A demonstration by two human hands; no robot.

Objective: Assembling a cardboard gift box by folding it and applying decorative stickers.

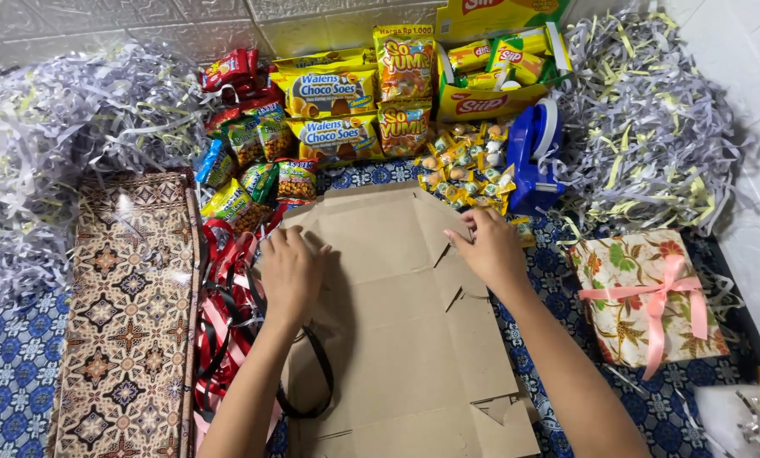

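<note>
A flat piece of brown cardboard [397,322] is lying in the middle, on a blue patterned cloth [11,373]. It is an unfolded box with flaps and small cuts along its right edge.

The left hand [289,273] is pressing down on the left side of the cardboard, near the top. Its fingers are curled a little and lying on the board, not gripping anything. The right hand [492,248] is resting on the right edge of the cardboard, near the top corner. Its fingers are bent and seem to be pinching the edge there, but I cannot tell for sure.

Red and black ribbons [227,314] are lying in a tangle just left of the cardboard, and one black loop is reaching onto it. Left of the ribbons, a long sheet of brown patterned paper [130,314] is lying flat.

Behind the cardboard, snack packets [329,110] in yellow, green and red are sitting in a heap. Small wrapped sweets [465,165] are lying beside a blue tape holder [533,157]. A yellow box [499,72] of snacks is standing open at the back.

On the right, a wrapped present [643,293] with a pink ribbon is lying well apart from the cardboard. Piles of shredded paper [643,119] are sitting at both back corners.
</note>
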